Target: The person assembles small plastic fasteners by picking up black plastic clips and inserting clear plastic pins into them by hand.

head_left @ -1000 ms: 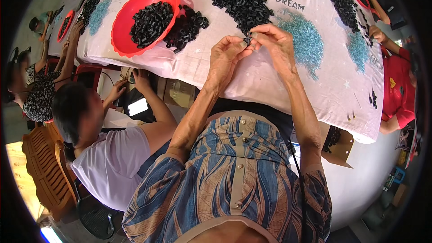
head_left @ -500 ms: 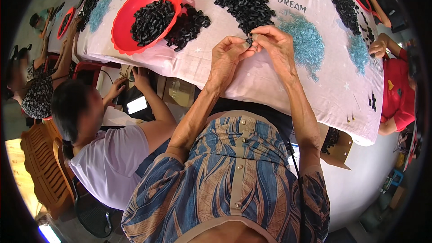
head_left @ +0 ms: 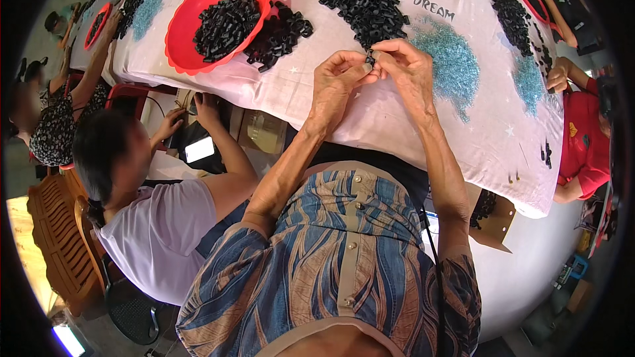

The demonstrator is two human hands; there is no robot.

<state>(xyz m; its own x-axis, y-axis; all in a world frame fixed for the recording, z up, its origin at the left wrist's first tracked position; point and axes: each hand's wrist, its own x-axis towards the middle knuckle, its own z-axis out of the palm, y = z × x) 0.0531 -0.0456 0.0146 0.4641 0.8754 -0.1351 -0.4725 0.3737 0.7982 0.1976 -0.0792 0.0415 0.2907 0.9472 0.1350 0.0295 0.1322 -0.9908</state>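
Observation:
Over the near part of the cloth-covered table, my left hand [head_left: 337, 82] and my right hand [head_left: 407, 69] meet fingertip to fingertip. Both are closed in a pinch at a small black plastic part [head_left: 370, 58], mostly covered by the fingers. Whether a second tiny piece is between the right fingertips, I cannot tell. Just beyond my hands lies a large heap of similar black parts [head_left: 360, 3]. Beside my right hand spreads a pile of tiny clear-blue pieces [head_left: 450, 66]. A red plastic basin [head_left: 182, 39] holding more black parts stands to the left, with a smaller black pile [head_left: 281, 36] against it.
A pale pink cloth [head_left: 278, 92] covers the table. Close on my left sits a person in a light shirt [head_left: 159, 238], near a lit phone [head_left: 200, 149]. Across on the right, a person in red [head_left: 582, 139] sits by other piles. A cardboard box [head_left: 493, 218] stands below the table edge.
My hands stay pinched together in nearly the same place, with slight finger movement. The view has shifted a little. The hand of the person in red has moved slightly.

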